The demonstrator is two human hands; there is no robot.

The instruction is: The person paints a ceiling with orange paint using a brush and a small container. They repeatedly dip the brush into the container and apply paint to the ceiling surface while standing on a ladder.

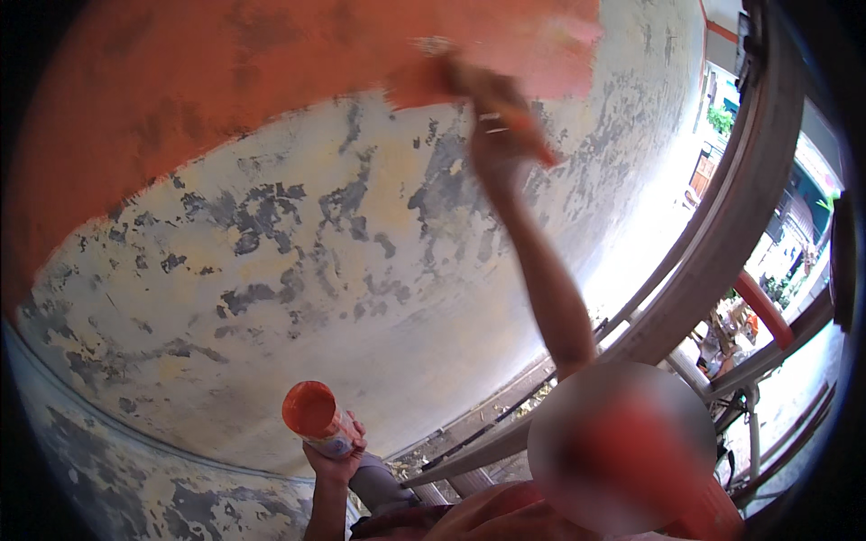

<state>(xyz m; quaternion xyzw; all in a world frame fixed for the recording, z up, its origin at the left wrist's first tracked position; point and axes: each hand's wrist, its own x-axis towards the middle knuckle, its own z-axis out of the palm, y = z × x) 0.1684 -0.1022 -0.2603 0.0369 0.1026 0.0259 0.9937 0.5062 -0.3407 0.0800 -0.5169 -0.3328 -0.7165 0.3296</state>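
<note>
Paintbrush (539,144) high on a weathered wall, a little right of centre near the top of the view, smeared by motion blur, with its orange handle jutting from the lower right side of the right hand (494,113). Fingers of that hand closed around the brush, with the forearm slanting up and leftward toward the wall. Bristle end too blurred to make out clearly; cannot tell whether pressed to the surface or just off it.

Low and left of centre, a cylindrical paint container (337,438) in the left hand (341,462), fingers wrapped round its side. Open mouth tilted toward the viewer, with orange paint (311,410) inside and orange smears round the rim.

Across the upper part of the wall (307,311), a broad coat of orange (171,99) with an uneven lower edge, darker in patches on the left, lighter and pinkish near the brush. Below it, bare cream and white, flaking into grey.

Beneath the arms, part of a ladder (474,455) and a grey-clothed leg (377,487). At lower right, a round blurred patch over something red. Along the right side, heavy beams (713,243) bent by the lens, a red bar (765,311), and bright daylight beyond, with greenery (720,120).
</note>
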